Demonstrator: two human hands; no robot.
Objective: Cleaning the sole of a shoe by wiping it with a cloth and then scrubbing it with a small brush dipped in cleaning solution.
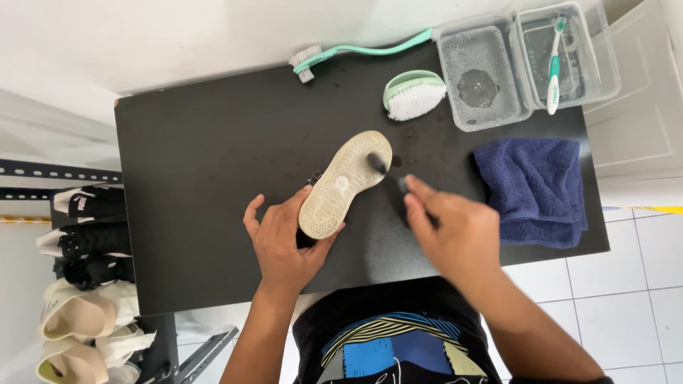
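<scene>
Head view looked straight down on a black table (199,163). Nearest, the left hand (284,242) gripped the shoe (345,183) at its heel end, fingers wrapped round the near edge and thumb along the left side, holding it sole-up near the table's middle. The right hand (452,231) pinched a small dark brush (380,167) between closed fingertips — its head touched the toe end of the pale sole. To scrub well, I judged, the heel grip had to stay firm while short strokes ran along the tread, light enough not to tip the shoe. Right of the hands lay a blue towel (533,188). Farther off sat a green scrub brush (415,94), a long-handled brush (356,51) and two clear tubs (526,64) — one holding a toothbrush (554,67).
</scene>
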